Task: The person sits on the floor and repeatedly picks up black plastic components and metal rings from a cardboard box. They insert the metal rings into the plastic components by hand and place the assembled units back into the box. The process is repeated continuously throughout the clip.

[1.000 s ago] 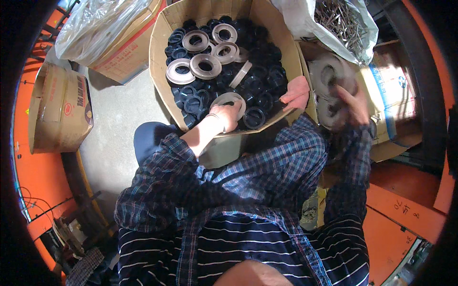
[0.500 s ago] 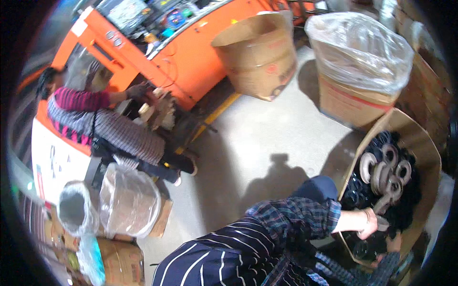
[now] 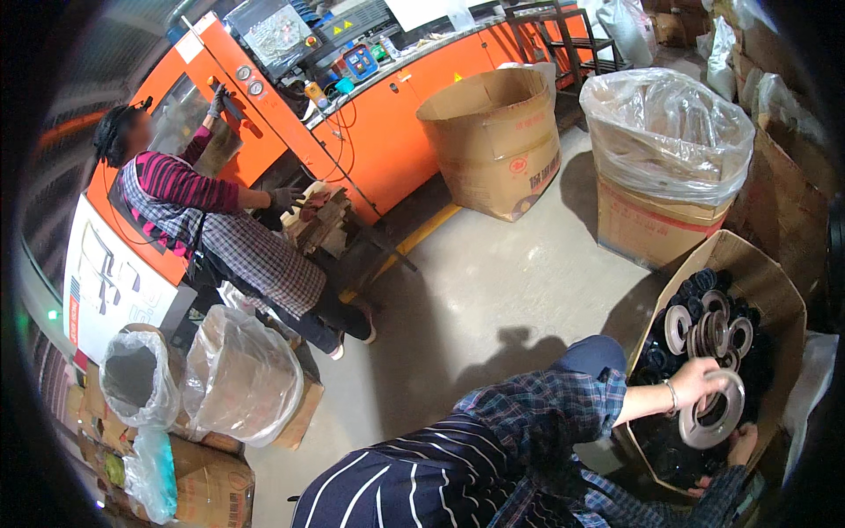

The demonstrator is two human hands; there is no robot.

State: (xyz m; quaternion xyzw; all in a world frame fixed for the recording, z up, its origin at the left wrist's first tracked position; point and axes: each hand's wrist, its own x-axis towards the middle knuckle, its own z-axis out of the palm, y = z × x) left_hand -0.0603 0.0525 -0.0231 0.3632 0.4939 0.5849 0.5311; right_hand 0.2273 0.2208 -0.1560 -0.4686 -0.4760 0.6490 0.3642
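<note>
My left hand (image 3: 694, 384), with a bracelet at the wrist, grips a flat grey-brown ring (image 3: 702, 436) by its upper edge. It holds the ring tilted above the open cardboard box (image 3: 786, 304) at the right. Lower down in the box, my right hand (image 3: 745, 443) is near the ring's lower side, partly hidden by dark parts and my plaid sleeve. Whether its fingers hold anything cannot be made out. More grey-brown rings (image 3: 704, 334) lie in a group on a heap of black round parts (image 3: 653, 359).
A large plastic-lined box (image 3: 664, 224) and an open carton (image 3: 493, 167) stand beyond. At left, another person (image 3: 220, 220) in a checked apron works at an orange machine (image 3: 387, 132). Two plastic-lined containers (image 3: 242, 378) stand at lower left, with grey floor (image 3: 502, 273) between.
My left hand has lifted slightly, and the ring in it now shows its flat face. The other person has straightened, one arm raised to the machine's door. My view has shifted.
</note>
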